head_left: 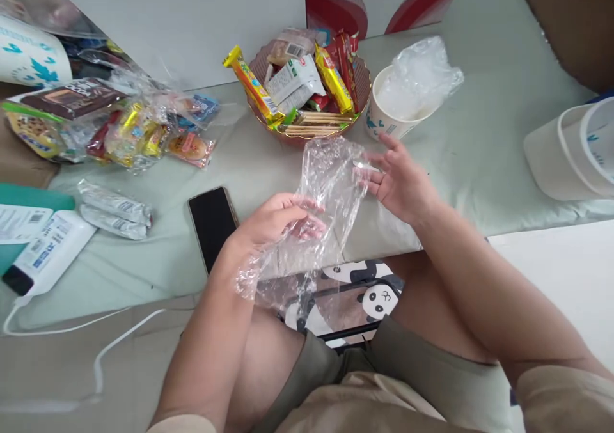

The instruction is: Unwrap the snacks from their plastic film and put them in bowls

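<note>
A clear plastic bag (pixel 330 190) is stretched between both hands over my lap. My left hand (pixel 273 222) is curled around its lower part, fingers wrapped in the film. My right hand (pixel 398 180) pinches the bag's upper edge with fingertips, other fingers spread. Just beyond the bag sits a scalloped bowl (pixel 362 94) heaped with wrapped snacks. A black phone (pixel 212 225) lies face up left of my left hand.
A paper cup (pixel 384 123) lined with crumpled plastic stands right of the bowl. Loose candy bags (pixel 119 126) lie at left, two silver packets (pixel 115 209) and a white power bank (pixel 50 251) with cable nearer. White stacked cups (pixel 570 155) rest at right.
</note>
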Available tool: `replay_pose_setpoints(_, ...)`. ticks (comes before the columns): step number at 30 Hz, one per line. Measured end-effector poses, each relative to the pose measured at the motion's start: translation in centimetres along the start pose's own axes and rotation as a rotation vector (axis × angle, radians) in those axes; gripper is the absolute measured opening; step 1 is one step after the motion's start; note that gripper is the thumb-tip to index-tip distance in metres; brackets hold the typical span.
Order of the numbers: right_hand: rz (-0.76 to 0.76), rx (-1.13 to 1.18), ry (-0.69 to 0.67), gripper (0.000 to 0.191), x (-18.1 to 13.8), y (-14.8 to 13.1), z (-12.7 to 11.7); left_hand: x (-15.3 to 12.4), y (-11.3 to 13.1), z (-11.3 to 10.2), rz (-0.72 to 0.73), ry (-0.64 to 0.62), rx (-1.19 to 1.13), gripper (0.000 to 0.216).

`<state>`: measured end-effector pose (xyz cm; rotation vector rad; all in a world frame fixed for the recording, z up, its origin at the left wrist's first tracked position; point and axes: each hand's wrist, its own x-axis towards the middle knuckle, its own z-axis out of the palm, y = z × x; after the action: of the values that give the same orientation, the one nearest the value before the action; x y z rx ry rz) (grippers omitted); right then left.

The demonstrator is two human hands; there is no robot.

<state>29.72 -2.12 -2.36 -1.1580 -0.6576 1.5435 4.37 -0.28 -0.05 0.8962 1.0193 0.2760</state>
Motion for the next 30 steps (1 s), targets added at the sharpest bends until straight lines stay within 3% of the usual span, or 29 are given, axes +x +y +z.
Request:
replay_pose_setpoints(3, 0.082, 0.018, -0.044, 0.062, -0.8, 1.2, 1.1, 0.5, -0.2, 1.1, 0.111, 0.111, -0.162, 0.021)
replay_pose_setpoints(6, 0.104, 0.013, -0.087, 0.069, -1.6, 1.8, 1.9, 1.0, -0.5, 2.0, 0.195, 0.160, -0.173, 0.022)
replay_pose_setpoints(9, 0.097, 0.018, -0.112, 0.077, -2.0, 1.7, 2.0, 1.5, -1.3, 2.5, 0.277, 0.202, -0.073, 0.025)
replay_pose_setpoints(12, 0.121, -0.065, -0.162, 0.079, -2.1, 1.7, 2.1, 1.8, -2.3, 2.9, 0.417, 0.322, 0.137, 0.029)
replay_pose_setpoints(15, 0.088, -0.314, -0.191, 0.057, -2.5, 2.0, 2.5, 1.7, -2.6, 3.4, 0.492, 0.394, 0.283, 0.040)
replay_pose_setpoints(18, -0.031, -0.618, -0.175, 0.029, -2.8, 2.0, 2.6, 1.7, -2.3, 3.5, 0.404, 0.409, 0.334, 0.053)
replay_pose_setpoints(22, -0.072, -0.748, -0.152, 0.032, -3.0, 1.2, 1.8, 1.6, -1.9, 2.5, 0.264, 0.365, 0.378, 0.024)
replay_pose_setpoints(24, -0.090, -0.725, -0.138, 0.038, -3.0, 0.8, 1.2, 1.4, -1.9, 1.9, 0.232, 0.311, 0.293, 0.021)
replay_pose_setpoints(27, -0.209, -0.671, -0.145, 0.043, -3.0, 0.5, 0.5, 1.1, -1.8, 1.3, 0.243, 0.233, 0.159, 0.032)
replay_pose_setpoints(30, -0.359, -0.702, -0.220, 0.043, -3.1, 0.8, -0.1, 1.0, -1.6, 0.8, 0.273, 0.117, 0.079, 0.057)
